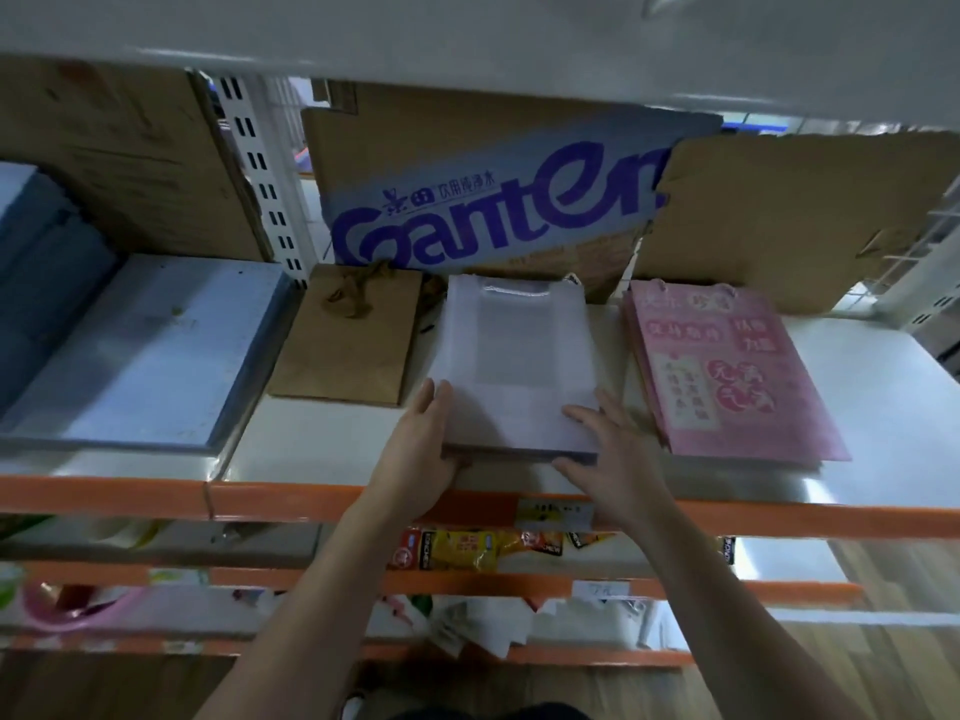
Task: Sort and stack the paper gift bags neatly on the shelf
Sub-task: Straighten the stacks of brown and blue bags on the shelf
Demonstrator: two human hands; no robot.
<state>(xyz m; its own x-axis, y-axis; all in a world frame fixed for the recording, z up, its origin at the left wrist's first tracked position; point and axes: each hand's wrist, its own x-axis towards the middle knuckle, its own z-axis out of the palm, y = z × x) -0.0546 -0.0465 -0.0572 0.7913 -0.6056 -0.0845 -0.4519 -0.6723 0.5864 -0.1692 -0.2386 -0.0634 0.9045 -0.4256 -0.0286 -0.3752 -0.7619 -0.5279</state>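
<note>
The white bag stack (514, 366) is set by the front edge of the shelf (857, 407), between brown bags (348, 350) and pink bags (727, 376); its near corners are pressed by the left hand (421, 449) and right hand (608, 454), fingers straight. "Ganten" is printed on the cardboard (493, 210) behind.

Three piles of flat paper gift bags lie side by side on the white shelf (872, 402); the brown bags (348, 350) are on the left, their twisted string handles at the back; the pale white bags (514, 356) make a thick pile in the middle, near the front edge; the pink bags (727, 376), with red and white writing on top, lie on the right, a bit fanned out.
</note>
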